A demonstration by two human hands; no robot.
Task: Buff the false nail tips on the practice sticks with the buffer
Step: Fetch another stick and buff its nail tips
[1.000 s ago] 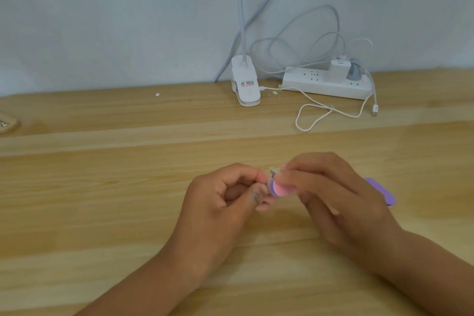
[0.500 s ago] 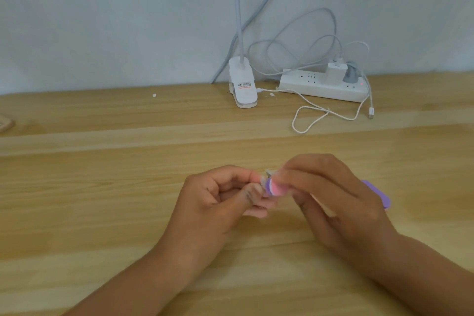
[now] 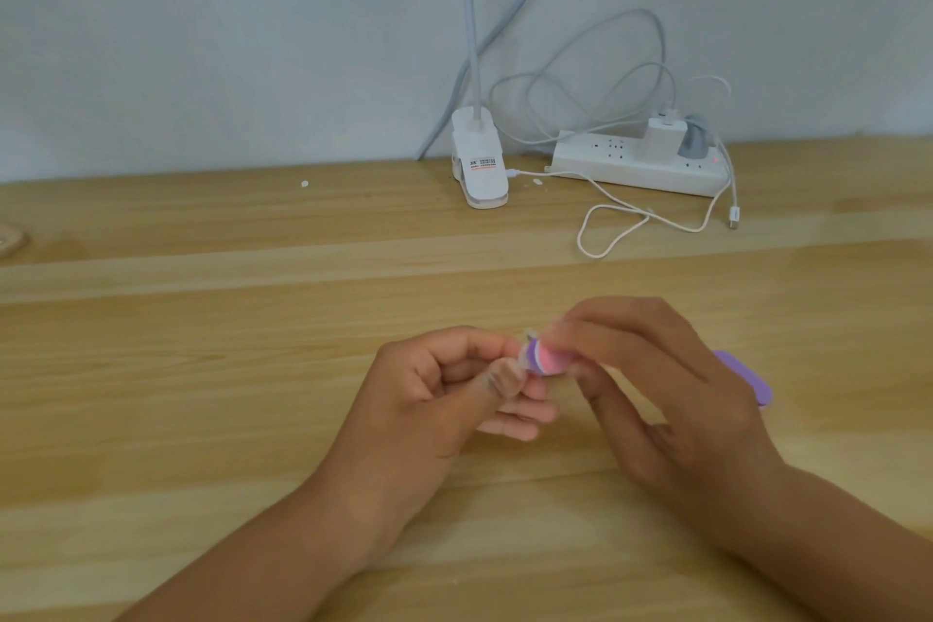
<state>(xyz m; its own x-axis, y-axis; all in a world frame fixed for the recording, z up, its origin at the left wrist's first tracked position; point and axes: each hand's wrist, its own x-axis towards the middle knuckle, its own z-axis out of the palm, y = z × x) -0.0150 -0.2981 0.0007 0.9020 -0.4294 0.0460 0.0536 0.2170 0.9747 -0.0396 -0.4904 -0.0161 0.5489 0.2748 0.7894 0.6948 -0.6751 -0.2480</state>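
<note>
Worktop (image 3: 202,369): open room on both sides of the hands, near edge out of view.
Right hand (image 3: 671,394): grasps buffer.
Left hand (image 3: 444,399): pinches practice stick, mostly hidden.
Power strip (image 3: 636,167), lamp clip (image 3: 479,172), cable (image 3: 606,237): well apart at back, snag unlikely.
Buffer (image 3: 548,359): pink end against nail tip (image 3: 529,333), which is small and blurred.
Progress: buffing looks under way on this tip; number finished cannot tell; no other sticks in view.

Lamp clamp (image 3: 479,167): on the surface (image 3: 202,369), left of power strip (image 3: 636,164). Left hand (image 3: 444,399) and right hand (image 3: 671,394): before both.
</note>
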